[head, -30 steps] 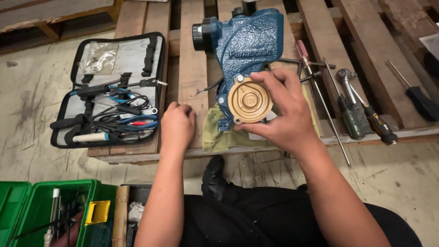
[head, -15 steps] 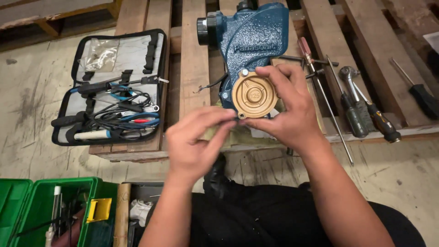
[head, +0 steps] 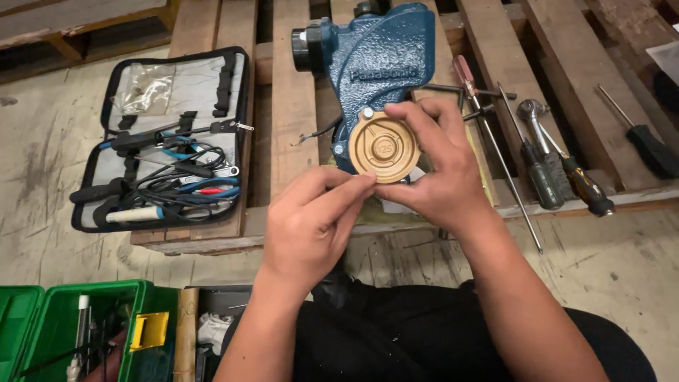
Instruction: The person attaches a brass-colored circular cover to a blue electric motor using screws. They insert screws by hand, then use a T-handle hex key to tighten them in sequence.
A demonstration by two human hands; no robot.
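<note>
While our right hand (head: 431, 173) grips the round brass cover (head: 384, 147) vs. the blue pump (head: 375, 71) on the wooden pallet (head: 293, 141), our left hand (head: 311, 219) pinches its lower edge w/ fingertips.

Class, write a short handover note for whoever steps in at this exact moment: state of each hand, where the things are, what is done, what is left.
Right hand: grips the round brass cover, pressing it against the blue pump body on the wooden pallet.
Left hand: fingertips at the cover's lower edge.
Nearby: screwdrivers right of the pump, open tool pouch to the left, green toolbox on the floor.
Done: cover sits on the pump face, one screw visible at its top.
Left: whether the other fixings are in cannot be seen; check them.
</note>
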